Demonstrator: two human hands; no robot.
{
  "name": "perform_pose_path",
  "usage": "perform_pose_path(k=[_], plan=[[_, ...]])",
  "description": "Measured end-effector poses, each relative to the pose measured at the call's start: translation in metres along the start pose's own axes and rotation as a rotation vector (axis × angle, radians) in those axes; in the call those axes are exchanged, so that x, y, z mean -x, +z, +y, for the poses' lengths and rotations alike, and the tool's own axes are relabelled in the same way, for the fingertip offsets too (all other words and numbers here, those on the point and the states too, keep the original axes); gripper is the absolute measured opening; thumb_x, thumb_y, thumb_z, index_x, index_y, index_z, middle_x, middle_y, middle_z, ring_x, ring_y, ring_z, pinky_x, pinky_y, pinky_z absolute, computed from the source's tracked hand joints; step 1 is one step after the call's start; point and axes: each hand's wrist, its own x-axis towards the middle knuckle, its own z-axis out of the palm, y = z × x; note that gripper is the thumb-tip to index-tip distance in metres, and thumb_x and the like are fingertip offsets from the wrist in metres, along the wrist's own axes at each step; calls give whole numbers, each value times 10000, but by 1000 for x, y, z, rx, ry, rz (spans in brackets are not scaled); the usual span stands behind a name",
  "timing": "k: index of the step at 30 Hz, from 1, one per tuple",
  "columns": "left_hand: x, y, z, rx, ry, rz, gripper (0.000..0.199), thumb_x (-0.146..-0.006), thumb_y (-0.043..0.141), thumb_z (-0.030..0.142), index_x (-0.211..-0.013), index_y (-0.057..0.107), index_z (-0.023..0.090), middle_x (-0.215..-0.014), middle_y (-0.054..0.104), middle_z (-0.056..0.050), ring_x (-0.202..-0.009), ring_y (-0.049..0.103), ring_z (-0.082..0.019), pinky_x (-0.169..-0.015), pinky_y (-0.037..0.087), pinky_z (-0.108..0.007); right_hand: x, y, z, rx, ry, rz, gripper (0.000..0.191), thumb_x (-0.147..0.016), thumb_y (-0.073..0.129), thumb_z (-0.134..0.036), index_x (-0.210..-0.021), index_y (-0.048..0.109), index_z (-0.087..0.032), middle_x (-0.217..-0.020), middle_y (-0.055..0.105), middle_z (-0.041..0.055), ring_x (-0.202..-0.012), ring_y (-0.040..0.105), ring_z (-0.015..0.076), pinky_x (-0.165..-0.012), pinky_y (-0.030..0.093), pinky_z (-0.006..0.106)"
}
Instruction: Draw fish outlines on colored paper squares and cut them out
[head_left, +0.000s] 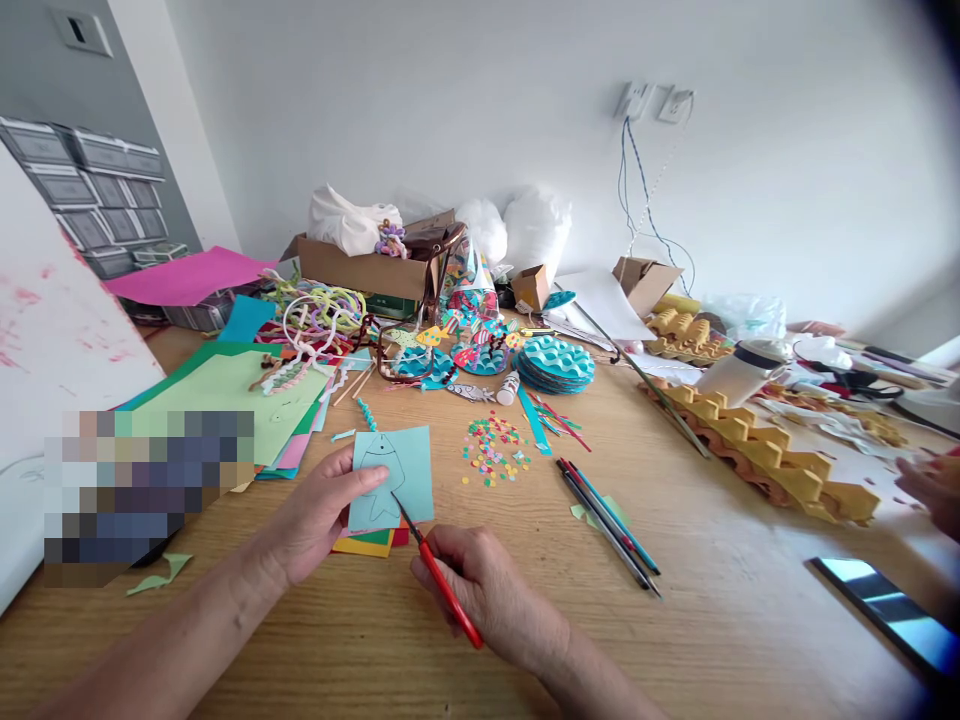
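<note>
My left hand (319, 510) pinches a light blue sheet of paper (415, 460) by its left side, thumb on top. A fish outline with an eye is drawn on the sheet in dark lines. My right hand (480, 580) grips red-handled scissors (448, 592), whose dark blades reach the paper beside the drawn tail. How far the blades are apart cannot be made out. Below the sheet, several coloured papers (364, 543) in yellow, green and red lie on the table. Just beyond it is a twisted blue strip (366, 415).
Paper confetti (495, 447) and several pens (611, 525) lie right of the sheet. Yellow egg cartons (780, 455), a phone (892, 610) and another person's hand (930, 490) are at the right. Stacked coloured paper (217, 400) is left; blue scalloped discs (555, 362) stand behind.
</note>
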Motion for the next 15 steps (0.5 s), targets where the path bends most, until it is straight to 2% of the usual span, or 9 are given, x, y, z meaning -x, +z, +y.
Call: perform_pose_path(k=[4, 8, 12, 15], plan=[[-1, 1, 0, 106, 28, 38, 180, -676, 744, 233, -827, 653, 198, -707, 692, 23, -650, 645, -157, -634, 524, -261, 0, 2, 0, -172, 63, -24, 299, -892, 435, -365, -654, 444, -184, -503, 445, -56, -429, 414, 72, -428, 302, 181], [-2, 4, -3, 165, 88, 80, 147, -682, 743, 230, -800, 659, 204, -758, 704, 27, -658, 637, -135, -640, 522, -240, -2, 8, 1, -404, 95, -25, 387, -865, 438, -531, -723, 479, -173, -489, 459, -58, -385, 423, 69, -366, 296, 163], [0, 9, -7, 168, 93, 78, 172, -663, 759, 257, -787, 667, 181, -755, 712, -6, -672, 643, -159, -636, 527, -260, -3, 12, 2, -545, 79, -2, 520, -788, 454, -684, -718, 478, -169, -461, 464, -58, -363, 405, 61, -353, 281, 158], [1, 12, -8, 160, 101, 38, 170, -675, 758, 268, -782, 666, 173, -741, 702, -10, -650, 633, -156, -608, 527, -262, -4, 14, 5, -605, 28, 5, 537, -788, 454, -697, -732, 488, -164, -460, 472, -55, -355, 397, 58, -353, 272, 159]])
